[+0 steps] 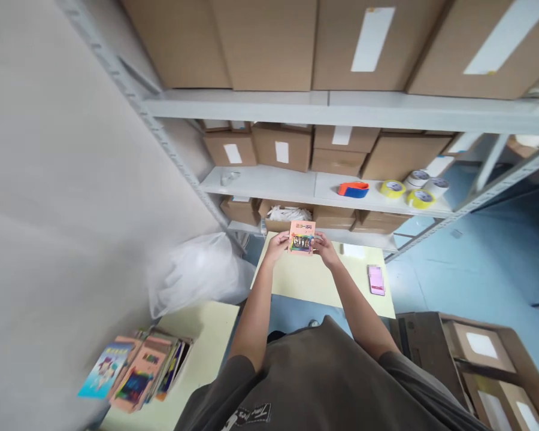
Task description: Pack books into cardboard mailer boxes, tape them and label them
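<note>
A small salmon-pink booklet [302,248] with dark print along its top and a rainbow-edged dark picture is held up over the pale yellow table [291,280]. My left hand [277,245] grips its left edge, fingers closed on it. On the opposite edge, my right hand [326,249] holds it the same way. To the right on the tabletop lie a pink phone-shaped item [376,280] and a flat white item [353,250].
Shelves [269,187] ahead carry cardboard boxes [281,148], tape rolls [392,189] and an orange-blue band [354,190]. A white plastic bag [202,272] sits left. Lower left, a second table [206,329] bears stacked booklets [146,371]. An open carton [424,341] stands lower right.
</note>
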Action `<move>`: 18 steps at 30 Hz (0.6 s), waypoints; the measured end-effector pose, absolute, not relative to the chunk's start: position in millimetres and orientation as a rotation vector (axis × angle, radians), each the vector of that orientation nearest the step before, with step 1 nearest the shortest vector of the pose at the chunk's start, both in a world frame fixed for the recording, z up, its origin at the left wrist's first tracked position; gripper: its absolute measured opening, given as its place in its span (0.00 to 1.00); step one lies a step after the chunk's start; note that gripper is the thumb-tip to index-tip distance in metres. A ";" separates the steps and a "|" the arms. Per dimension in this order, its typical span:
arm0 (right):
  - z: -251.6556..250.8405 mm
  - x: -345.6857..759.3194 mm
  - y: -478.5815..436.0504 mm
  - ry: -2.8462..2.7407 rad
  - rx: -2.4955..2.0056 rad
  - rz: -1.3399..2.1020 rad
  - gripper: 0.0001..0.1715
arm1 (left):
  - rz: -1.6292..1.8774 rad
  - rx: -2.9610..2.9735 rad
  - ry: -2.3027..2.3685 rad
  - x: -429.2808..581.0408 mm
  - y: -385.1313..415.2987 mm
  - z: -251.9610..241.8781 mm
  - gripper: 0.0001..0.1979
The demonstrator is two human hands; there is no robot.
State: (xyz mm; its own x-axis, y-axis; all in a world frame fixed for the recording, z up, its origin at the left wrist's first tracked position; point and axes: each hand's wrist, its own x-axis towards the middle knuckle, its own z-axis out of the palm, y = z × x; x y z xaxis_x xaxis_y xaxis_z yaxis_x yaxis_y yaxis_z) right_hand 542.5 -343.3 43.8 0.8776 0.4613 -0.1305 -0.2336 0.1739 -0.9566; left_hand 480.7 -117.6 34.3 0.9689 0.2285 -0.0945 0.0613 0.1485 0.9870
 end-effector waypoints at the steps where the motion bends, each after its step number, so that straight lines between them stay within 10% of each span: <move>1: 46.1 547.8 -354.3 -0.196 -1.299 0.482 0.34 | 0.104 1.428 0.219 493.7 -126.1 35.4 0.34; 18: 49.3 550.0 -323.9 -0.304 -1.499 0.097 0.32 | 0.160 1.780 0.069 545.7 -173.1 55.3 0.13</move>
